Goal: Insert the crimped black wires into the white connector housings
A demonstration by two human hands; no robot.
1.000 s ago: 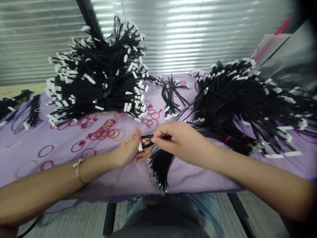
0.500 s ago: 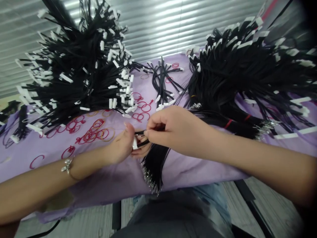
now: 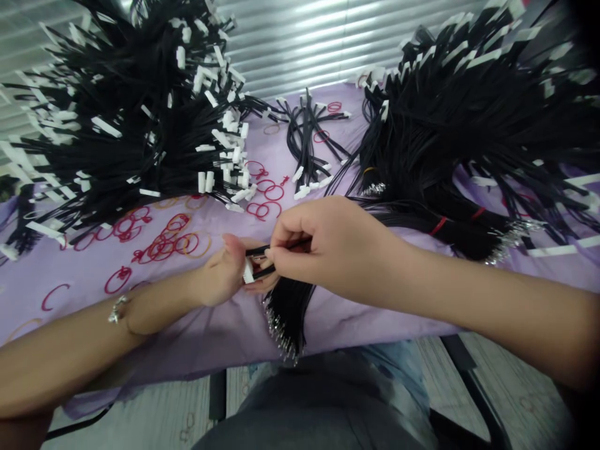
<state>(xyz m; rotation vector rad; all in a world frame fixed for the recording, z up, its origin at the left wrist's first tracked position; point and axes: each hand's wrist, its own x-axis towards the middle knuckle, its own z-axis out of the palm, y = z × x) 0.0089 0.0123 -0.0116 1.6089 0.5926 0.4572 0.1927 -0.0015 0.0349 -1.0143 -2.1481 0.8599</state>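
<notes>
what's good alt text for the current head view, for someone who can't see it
A person's left hand holds a small white plastic connector while the right hand pinches thin black wires beside it. Around them, on a purple cloth, lie large heaps of black wires with white connectors and scattered thin red bands.

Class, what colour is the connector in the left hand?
The connector is white, seen best in the head view.
</notes>
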